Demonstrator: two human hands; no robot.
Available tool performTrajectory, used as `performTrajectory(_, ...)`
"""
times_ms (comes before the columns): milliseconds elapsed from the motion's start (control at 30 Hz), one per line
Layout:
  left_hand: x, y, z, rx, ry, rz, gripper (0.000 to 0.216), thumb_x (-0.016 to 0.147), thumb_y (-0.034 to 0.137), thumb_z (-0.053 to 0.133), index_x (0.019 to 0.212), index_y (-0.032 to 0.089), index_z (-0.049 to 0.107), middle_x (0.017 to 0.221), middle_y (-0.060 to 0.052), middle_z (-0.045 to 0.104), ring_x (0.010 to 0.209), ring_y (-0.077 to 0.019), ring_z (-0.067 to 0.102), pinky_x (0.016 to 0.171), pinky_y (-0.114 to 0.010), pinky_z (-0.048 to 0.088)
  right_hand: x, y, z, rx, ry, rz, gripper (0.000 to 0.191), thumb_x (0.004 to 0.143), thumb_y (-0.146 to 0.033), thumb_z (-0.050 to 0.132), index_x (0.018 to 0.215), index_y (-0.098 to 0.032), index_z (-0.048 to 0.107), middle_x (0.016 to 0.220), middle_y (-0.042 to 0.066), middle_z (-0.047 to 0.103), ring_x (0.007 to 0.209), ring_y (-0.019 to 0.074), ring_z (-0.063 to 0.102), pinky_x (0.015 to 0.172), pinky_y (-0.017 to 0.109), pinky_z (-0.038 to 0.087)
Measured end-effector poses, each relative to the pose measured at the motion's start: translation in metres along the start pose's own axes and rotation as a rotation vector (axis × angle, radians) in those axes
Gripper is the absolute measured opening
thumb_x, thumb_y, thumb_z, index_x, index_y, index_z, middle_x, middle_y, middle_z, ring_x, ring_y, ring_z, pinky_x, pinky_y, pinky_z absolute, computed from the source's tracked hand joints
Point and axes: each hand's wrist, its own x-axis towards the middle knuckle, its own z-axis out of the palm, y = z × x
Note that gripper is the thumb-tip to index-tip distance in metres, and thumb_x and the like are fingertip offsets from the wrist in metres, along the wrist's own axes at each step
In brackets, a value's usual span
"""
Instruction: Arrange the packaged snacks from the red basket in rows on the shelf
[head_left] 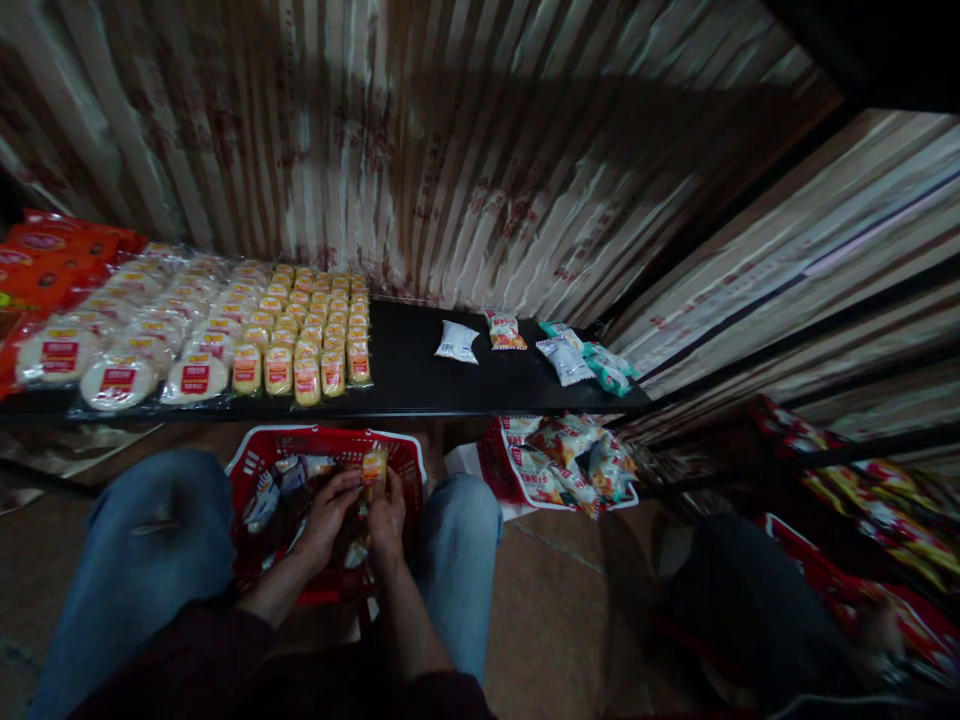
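Dark sleeves [214,650] lay nearest, between jeans-clad knees [459,530]. Beyond them ran a long black shelf [409,350]; below its front edge, between the knees, sat a red plastic basket [319,431] with wrapped snacks inside. Clear-wrapped round white crackers [120,380] lined the shelf's left part, next to tight rows of yellow snack packets [307,380]. Over the basket, the right hand [386,515] had a narrow grip on one upright yellow packet [373,468]; the left hand [328,515] met its other side, whether pinching, I couldn't tell. A loose hold might have dropped it, and hard squeezing could have crushed its contents.
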Motion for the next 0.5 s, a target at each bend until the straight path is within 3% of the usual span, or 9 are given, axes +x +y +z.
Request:
performTrajectory(167,-0.003,0.008,0.005,0.032,-0.027,-0.001,0.034,0.053,0.030,0.066,0.085,0.018,0.070,0.098,-0.008,0.071,0.094,-0.0225,0.062,0.083,-0.033,0.046,0.002,-0.006,-0.003,0.037,0.010,-0.045,0.047,0.084,-0.047,0.050,0.118,-0.018,0.062,0.117,0.010,0.067,0.108,0.0224,0.061,0.090,0.031,0.047)
performTrajectory(267,-0.002,0.012,0.010,0.088,-0.022,0.018,0.034,0.055,0.031,0.064,0.085,0.018,0.069,0.094,-0.007,0.071,0.087,-0.0207,0.062,0.079,-0.032,0.046,0.002,-0.012,-0.005,0.088,0.018,-0.068,0.048,0.083,-0.048,0.050,0.119,-0.017,0.059,0.116,0.010,0.067,0.103,0.0212,0.062,0.089,0.031,0.048)
performTrajectory(367,-0.003,0.016,0.014,0.125,-0.023,0.076,0.033,0.056,0.029,0.061,0.086,0.019,0.068,0.093,-0.006,0.071,0.087,-0.0205,0.061,0.083,-0.033,0.046,0.002,-0.019,-0.005,0.109,-0.003,-0.079,0.045,0.083,-0.049,0.048,0.113,-0.017,0.058,0.110,0.009,0.068,0.095,0.0197,0.064,0.085,0.030,0.049)
performTrajectory(500,-0.006,0.026,0.019,0.174,-0.040,0.126,0.032,0.058,0.026,0.059,0.087,0.020,0.069,0.096,-0.006,0.071,0.093,-0.0220,0.061,0.090,-0.035,0.044,0.000,-0.030,-0.007,0.085,-0.015,-0.099,0.044,0.084,-0.049,0.047,0.113,-0.017,0.057,0.113,0.011,0.067,0.100,0.0211,0.063,0.092,0.033,0.046)
